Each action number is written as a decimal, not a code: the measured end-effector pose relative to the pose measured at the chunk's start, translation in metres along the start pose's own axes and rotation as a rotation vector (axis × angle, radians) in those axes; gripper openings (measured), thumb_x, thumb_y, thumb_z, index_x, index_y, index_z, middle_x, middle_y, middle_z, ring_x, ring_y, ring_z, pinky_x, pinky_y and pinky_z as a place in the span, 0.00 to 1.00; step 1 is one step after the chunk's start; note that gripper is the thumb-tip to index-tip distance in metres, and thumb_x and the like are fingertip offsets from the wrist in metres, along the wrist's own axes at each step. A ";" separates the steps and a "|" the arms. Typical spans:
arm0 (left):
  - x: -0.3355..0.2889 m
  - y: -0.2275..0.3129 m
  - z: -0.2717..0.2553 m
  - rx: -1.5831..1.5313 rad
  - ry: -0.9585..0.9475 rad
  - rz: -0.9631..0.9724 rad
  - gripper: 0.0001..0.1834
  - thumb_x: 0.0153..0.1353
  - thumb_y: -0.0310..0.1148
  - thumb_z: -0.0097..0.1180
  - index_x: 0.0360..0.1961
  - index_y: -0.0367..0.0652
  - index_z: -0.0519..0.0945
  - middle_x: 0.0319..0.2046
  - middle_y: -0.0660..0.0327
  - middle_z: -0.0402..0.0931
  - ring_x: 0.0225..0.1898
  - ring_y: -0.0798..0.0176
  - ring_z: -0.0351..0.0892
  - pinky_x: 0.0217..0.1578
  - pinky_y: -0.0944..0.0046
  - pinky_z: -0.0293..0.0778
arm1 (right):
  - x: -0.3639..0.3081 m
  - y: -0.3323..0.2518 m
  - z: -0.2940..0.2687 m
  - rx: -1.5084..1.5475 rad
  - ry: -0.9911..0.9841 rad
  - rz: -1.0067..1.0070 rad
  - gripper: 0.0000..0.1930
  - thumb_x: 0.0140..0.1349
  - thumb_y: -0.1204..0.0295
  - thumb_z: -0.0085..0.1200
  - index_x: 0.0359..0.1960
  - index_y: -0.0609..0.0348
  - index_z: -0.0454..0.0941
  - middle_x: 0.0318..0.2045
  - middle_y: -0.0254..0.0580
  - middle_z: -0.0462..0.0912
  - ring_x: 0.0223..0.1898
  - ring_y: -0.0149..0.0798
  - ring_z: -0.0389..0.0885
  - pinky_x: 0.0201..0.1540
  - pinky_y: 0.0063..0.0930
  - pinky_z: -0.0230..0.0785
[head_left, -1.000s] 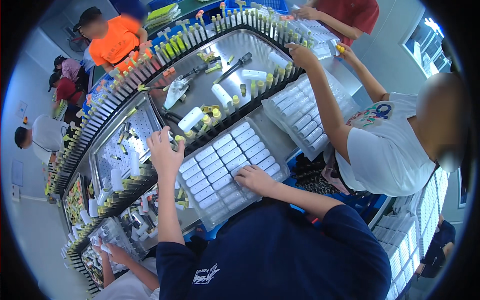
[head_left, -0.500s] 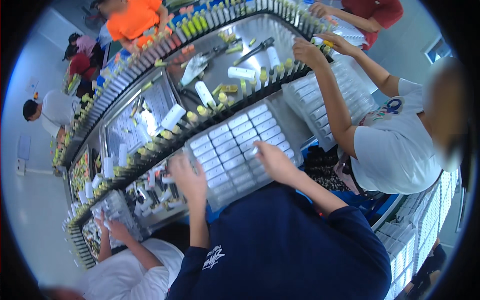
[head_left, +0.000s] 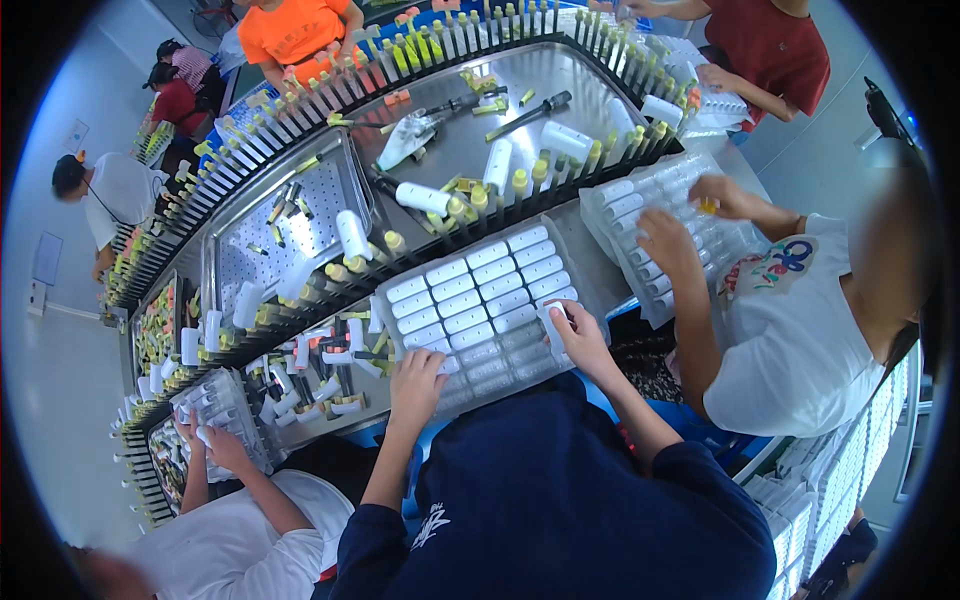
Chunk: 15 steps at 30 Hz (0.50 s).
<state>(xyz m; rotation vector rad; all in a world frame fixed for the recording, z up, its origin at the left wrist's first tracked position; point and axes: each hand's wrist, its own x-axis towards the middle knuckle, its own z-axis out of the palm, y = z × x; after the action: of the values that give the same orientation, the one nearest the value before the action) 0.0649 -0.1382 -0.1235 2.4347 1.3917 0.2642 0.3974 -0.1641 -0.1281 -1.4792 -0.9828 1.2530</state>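
In front of me lies a clear plastic tray (head_left: 495, 372) with rows of white, oblong plastic casings (head_left: 466, 320). Filled pockets take up its far part; near my body, several pockets show bare plastic. At the tray's near left, my left hand (head_left: 416, 385) is closed, its fingertips on a white casing (head_left: 449, 366) low over the pockets. My right hand (head_left: 580, 337) grips another white casing (head_left: 552, 328), tilted, between thumb and fingers above the right side of the tray.
Behind the tray runs a black slotted rack (head_left: 470, 236) holding yellow-tipped pieces. Beyond it, a metal tray (head_left: 500, 75) carries loose casings and dark tools. Loose parts (head_left: 315, 375) lie to the left. Co-workers sit close on both sides; the right one's hands (head_left: 690, 225) are over another tray (head_left: 640, 235).
My left hand has come from beyond the tray's left edge onto its near left pockets, with a casing at its fingertips. My right hand has shifted rightward and nearer. The view has moved slightly.
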 end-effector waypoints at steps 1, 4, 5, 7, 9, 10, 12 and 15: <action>0.002 -0.001 -0.004 0.016 -0.013 0.015 0.20 0.58 0.32 0.71 0.51 0.43 0.82 0.48 0.56 0.79 0.55 0.48 0.78 0.54 0.50 0.75 | 0.003 -0.001 0.002 0.015 0.006 0.012 0.21 0.82 0.59 0.53 0.59 0.68 0.79 0.38 0.38 0.84 0.34 0.29 0.85 0.38 0.26 0.74; 0.008 0.003 -0.014 0.003 0.002 0.037 0.22 0.58 0.32 0.71 0.53 0.41 0.79 0.49 0.55 0.79 0.55 0.47 0.78 0.54 0.50 0.74 | 0.011 -0.001 0.003 0.102 0.025 0.032 0.20 0.82 0.59 0.53 0.57 0.67 0.79 0.38 0.38 0.85 0.34 0.29 0.84 0.39 0.26 0.74; 0.010 0.005 -0.018 -0.041 0.044 0.028 0.23 0.59 0.32 0.70 0.54 0.40 0.78 0.49 0.54 0.79 0.55 0.47 0.78 0.55 0.49 0.74 | 0.013 0.000 0.002 0.139 0.037 0.035 0.20 0.82 0.58 0.52 0.56 0.67 0.79 0.39 0.38 0.86 0.34 0.29 0.84 0.39 0.25 0.74; 0.011 0.011 -0.028 -0.197 0.133 -0.027 0.23 0.62 0.32 0.67 0.56 0.38 0.75 0.48 0.47 0.82 0.52 0.39 0.81 0.53 0.45 0.76 | 0.014 0.000 0.001 0.189 0.059 0.033 0.20 0.82 0.58 0.52 0.56 0.66 0.79 0.40 0.39 0.87 0.34 0.29 0.84 0.39 0.25 0.74; 0.018 0.023 -0.039 -0.309 0.128 -0.137 0.23 0.64 0.34 0.66 0.57 0.36 0.74 0.47 0.43 0.83 0.50 0.34 0.83 0.51 0.43 0.77 | 0.013 0.002 -0.002 0.243 0.070 0.058 0.20 0.83 0.57 0.51 0.57 0.65 0.78 0.41 0.40 0.88 0.34 0.28 0.84 0.40 0.25 0.74; 0.020 0.028 -0.041 -0.365 0.129 -0.199 0.23 0.66 0.34 0.65 0.58 0.35 0.74 0.46 0.41 0.84 0.49 0.32 0.84 0.51 0.42 0.78 | 0.011 0.002 -0.003 0.270 0.063 0.080 0.20 0.83 0.57 0.50 0.57 0.65 0.78 0.41 0.41 0.88 0.34 0.28 0.84 0.40 0.24 0.74; 0.028 0.032 -0.031 -0.413 0.162 -0.188 0.24 0.72 0.37 0.61 0.62 0.35 0.74 0.49 0.37 0.85 0.50 0.29 0.85 0.51 0.42 0.79 | 0.010 0.003 -0.006 0.292 0.049 0.121 0.21 0.84 0.56 0.49 0.58 0.64 0.78 0.42 0.41 0.88 0.36 0.29 0.84 0.41 0.25 0.76; 0.043 0.046 -0.022 -0.420 0.103 -0.163 0.23 0.77 0.40 0.57 0.65 0.37 0.75 0.53 0.35 0.84 0.53 0.29 0.84 0.52 0.43 0.79 | 0.007 0.003 -0.007 0.315 0.045 0.158 0.21 0.84 0.55 0.47 0.59 0.63 0.77 0.42 0.41 0.88 0.37 0.30 0.84 0.43 0.26 0.77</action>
<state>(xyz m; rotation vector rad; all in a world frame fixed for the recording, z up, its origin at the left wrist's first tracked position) 0.1167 -0.1191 -0.0856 1.9808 1.4016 0.5847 0.4051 -0.1593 -0.1324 -1.3485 -0.6137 1.4097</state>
